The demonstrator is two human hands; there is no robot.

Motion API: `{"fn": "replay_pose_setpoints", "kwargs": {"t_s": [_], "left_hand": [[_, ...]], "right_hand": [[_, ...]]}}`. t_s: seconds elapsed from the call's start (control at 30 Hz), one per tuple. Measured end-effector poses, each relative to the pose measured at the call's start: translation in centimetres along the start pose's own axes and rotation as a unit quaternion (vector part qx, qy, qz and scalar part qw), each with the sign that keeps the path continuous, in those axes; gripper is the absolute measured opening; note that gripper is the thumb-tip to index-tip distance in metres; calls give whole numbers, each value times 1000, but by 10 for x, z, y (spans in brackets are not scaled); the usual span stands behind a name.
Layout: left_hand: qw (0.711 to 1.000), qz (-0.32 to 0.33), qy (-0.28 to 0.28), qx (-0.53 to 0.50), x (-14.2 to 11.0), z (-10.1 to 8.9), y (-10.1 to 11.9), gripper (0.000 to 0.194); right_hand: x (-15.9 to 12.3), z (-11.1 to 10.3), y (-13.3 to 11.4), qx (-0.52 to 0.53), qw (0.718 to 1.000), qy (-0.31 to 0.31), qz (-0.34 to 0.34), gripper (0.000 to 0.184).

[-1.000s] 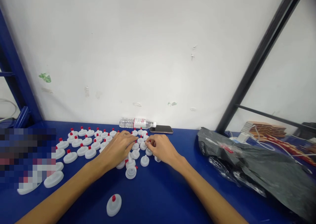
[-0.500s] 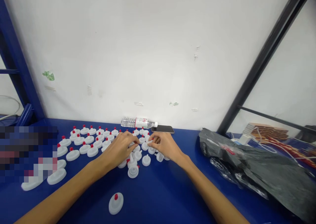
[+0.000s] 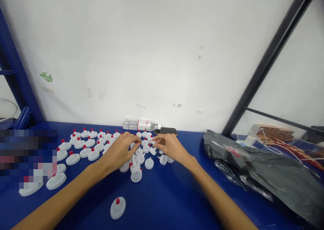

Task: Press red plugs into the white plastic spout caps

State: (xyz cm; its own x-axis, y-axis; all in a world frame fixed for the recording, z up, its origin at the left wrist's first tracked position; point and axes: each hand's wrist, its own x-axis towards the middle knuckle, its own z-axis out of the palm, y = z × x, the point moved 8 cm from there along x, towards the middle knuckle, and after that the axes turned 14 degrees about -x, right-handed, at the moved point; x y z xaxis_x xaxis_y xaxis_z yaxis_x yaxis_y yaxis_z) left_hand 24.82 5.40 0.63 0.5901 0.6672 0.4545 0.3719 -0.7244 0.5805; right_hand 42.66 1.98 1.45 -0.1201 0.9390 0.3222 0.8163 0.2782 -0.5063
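Observation:
Both my hands rest over a loose pile of small white plastic caps (image 3: 138,159) in the middle of the blue table (image 3: 164,196). My left hand (image 3: 120,150) lies curled on the pile's left side, fingertips pinched near the far caps. My right hand (image 3: 170,146) is curled on the right side, thumb and fingers pinched together on a small white cap. Rows of white caps with red tips (image 3: 86,144) stand to the left. One red-tipped cap (image 3: 117,208) lies alone near me.
A water bottle (image 3: 141,125) lies on its side by the white wall, with a dark phone (image 3: 165,131) beside it. A crumpled black plastic bag (image 3: 255,169) covers the table's right side. Blue shelf posts stand at left; a black frame bar rises at right.
Both hands have shifted slightly away from me over the pile, fingers working among the caps. A few loose caps now show right of the pile.

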Motion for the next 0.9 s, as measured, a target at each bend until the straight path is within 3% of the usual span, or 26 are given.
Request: {"fn": "replay_pose_setpoints", "kwargs": {"t_s": [0.3,0.5,0.9], "left_hand": [[998,-35,41,11,3,-13,-15,43],[998,-59,-3,22,4,-7,-31,42],[995,-83,-43,23,1,-3,-19,24]], "right_hand": [[-1,5,0,-6,999,-28,-19,15],[0,13,0,4,997,-60,-42,15],[-1,9,-4,1,998,-56,-28,21]]}}
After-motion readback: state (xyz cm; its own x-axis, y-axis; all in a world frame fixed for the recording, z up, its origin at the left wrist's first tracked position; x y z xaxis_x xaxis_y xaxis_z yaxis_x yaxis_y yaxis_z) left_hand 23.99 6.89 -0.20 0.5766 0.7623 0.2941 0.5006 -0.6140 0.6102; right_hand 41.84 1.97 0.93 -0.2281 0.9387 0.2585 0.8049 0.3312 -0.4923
